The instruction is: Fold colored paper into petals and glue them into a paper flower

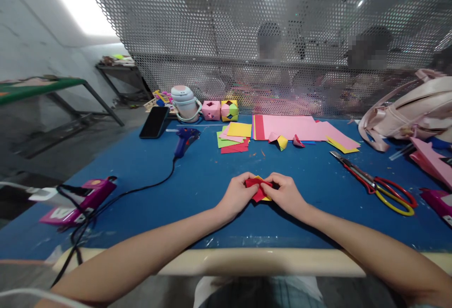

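A folded red and yellow paper piece point(259, 189) lies on the blue table point(197, 181), pinched from both sides. My left hand point(237, 196) grips its left edge with curled fingers. From the right, my right hand point(286, 195) closes on the other edge. Both hands rest on the table near its front middle. Part of the paper is hidden under the fingers.
Behind the hands lie coloured paper sheets point(236, 137), pink sheets point(293, 127) and small folded pieces point(282, 142). Scissors point(379, 186) lie to the right, a blue glue gun point(185, 139) and a phone point(154, 122) to the left. Paper cubes point(221, 109), a jug point(185, 103) and a pink bag point(413, 108) stand at the back by a mesh screen.
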### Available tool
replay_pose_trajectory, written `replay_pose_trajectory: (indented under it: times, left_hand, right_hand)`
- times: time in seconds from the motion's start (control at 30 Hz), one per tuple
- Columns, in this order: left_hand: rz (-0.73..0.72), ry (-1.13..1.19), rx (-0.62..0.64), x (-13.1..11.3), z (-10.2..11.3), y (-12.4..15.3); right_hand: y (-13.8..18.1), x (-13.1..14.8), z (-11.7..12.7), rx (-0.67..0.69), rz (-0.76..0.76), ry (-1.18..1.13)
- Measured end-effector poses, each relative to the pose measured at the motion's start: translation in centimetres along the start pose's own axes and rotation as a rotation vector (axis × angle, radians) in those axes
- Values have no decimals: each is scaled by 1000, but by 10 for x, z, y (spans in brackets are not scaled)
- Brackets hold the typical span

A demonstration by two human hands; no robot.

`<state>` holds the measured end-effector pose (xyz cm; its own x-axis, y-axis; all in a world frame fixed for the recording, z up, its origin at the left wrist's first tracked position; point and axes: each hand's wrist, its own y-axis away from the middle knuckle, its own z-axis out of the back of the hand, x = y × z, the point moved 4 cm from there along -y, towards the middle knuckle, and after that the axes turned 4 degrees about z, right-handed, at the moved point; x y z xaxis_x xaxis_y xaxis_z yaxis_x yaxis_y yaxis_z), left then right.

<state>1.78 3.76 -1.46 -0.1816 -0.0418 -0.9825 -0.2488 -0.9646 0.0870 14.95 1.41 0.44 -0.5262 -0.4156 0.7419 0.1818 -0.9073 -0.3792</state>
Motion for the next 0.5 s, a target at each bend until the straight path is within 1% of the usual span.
replay_pose_trajectory:
  times: [0.13,0.27,0.5]
  left_hand:
    - [-21,-4,-34,4,2,-1]
    - [-41,-50,-43,3,3,-2]
    - [-47,28,4,2,2,-2]
  right_hand:
    - [1,3,-2,10,19,0]
    - [0,0,2,-21,-25,-19]
    - [-3,-8,7,-40,-118,-76]
